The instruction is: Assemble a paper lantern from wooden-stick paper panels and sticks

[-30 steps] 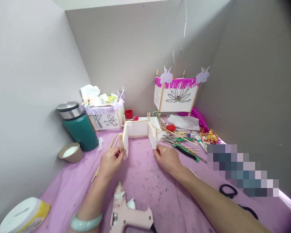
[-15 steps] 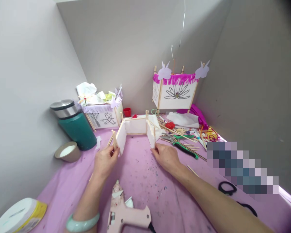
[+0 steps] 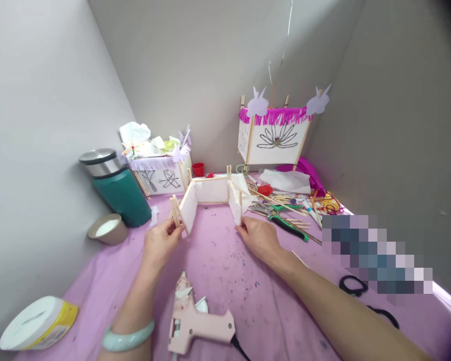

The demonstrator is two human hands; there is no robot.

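A paper lantern frame [image 3: 211,191] of white panels edged with thin wooden sticks stands on the purple tablecloth, its near side unclosed. My left hand [image 3: 161,245] pinches the bundled sticks at the near end of its left panel [image 3: 188,209]. At the other side, my right hand [image 3: 258,238] grips the bottom near corner of the right panel [image 3: 235,203] between thumb and fingers. Between my forearms lies a pink hot glue gun [image 3: 201,326], nozzle pointing away from me.
Behind stand two decorated lanterns, one with magenta fringe [image 3: 278,140], one with lilac fringe [image 3: 161,180]. At left are a green bottle [image 3: 120,198], a bowl [image 3: 108,231] and a white tub [image 3: 37,323]. Pliers [image 3: 287,228], loose sticks [image 3: 298,220] and scissors [image 3: 353,286] lie at right.
My view has shifted slightly. The sticks in my left hand lean a little more to the left, and both hands keep their hold on the frame.
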